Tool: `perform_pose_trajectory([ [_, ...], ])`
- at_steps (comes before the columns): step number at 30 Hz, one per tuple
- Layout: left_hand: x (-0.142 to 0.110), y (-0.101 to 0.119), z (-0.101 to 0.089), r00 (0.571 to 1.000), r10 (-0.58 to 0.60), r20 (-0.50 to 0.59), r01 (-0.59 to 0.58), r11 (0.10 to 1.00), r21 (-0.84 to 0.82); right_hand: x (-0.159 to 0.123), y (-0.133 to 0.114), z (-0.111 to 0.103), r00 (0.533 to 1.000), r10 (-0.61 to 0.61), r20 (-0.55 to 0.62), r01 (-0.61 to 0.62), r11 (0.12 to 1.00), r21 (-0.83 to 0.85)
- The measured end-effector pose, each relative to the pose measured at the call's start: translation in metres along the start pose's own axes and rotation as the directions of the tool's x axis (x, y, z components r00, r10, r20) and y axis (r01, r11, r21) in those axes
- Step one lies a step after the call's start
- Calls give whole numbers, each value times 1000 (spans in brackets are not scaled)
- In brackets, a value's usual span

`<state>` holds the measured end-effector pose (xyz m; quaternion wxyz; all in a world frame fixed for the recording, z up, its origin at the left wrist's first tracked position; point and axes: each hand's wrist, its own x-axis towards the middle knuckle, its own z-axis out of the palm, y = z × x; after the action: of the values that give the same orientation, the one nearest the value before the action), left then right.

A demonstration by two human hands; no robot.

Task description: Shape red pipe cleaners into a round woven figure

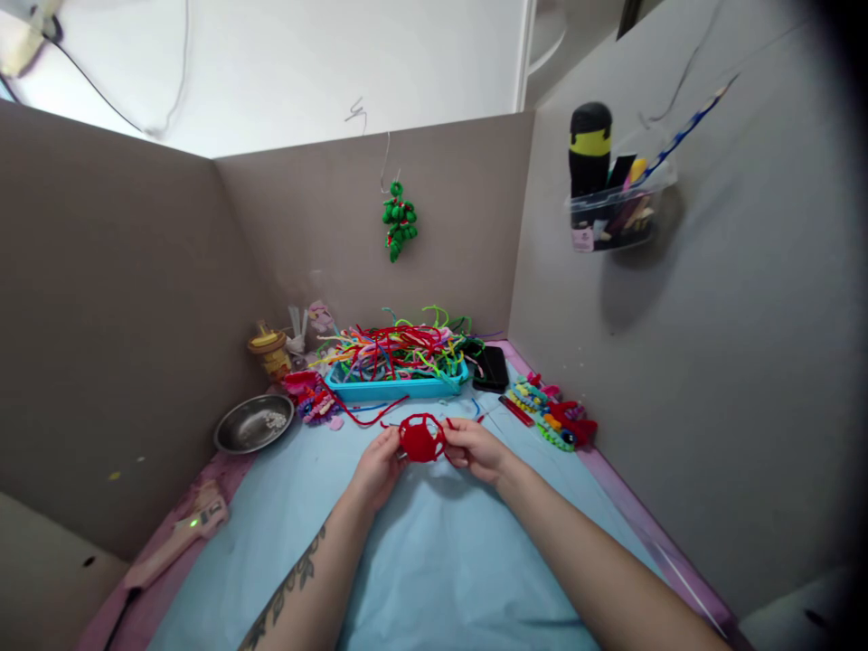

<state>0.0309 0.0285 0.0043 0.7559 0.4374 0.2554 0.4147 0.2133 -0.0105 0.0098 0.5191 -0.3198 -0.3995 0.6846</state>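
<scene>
Between my two hands is a small round red piece of pipe-cleaner or yarn work (421,440), with a solid middle and open loops around its rim. My left hand (380,463) pinches its left edge, fingers closed. On the opposite edge, my right hand (476,449) grips it between thumb and fingers. Thin red ends stick out near both hands. The piece is held just above the light blue cloth (461,561). Some fingertips are hidden behind it.
A blue tray (397,389) heaped with colourful fuzzy stems stands at the back, beside a black phone (489,368). Left are a metal bowl (234,437) and a pink glue gun (180,542). Colourful fuzzy figures (552,411) lie right. A plastic bin (614,221) hangs on the right wall.
</scene>
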Motion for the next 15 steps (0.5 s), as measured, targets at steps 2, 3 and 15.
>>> perform_pose_trajectory([
  [2,2,-2,-1,1000,-4,-13,5,999,36,0,-1,1,1000,-8,-14,8,1000,-6],
  [3,3,-2,-2,999,10,-40,-7,997,71,0,-1,2,1000,-15,-26,15,1000,-8],
  [15,-1,1,3,949,281,-142,-247,944,219,-2,-1,11,992,-125,-15,119,972,-203],
])
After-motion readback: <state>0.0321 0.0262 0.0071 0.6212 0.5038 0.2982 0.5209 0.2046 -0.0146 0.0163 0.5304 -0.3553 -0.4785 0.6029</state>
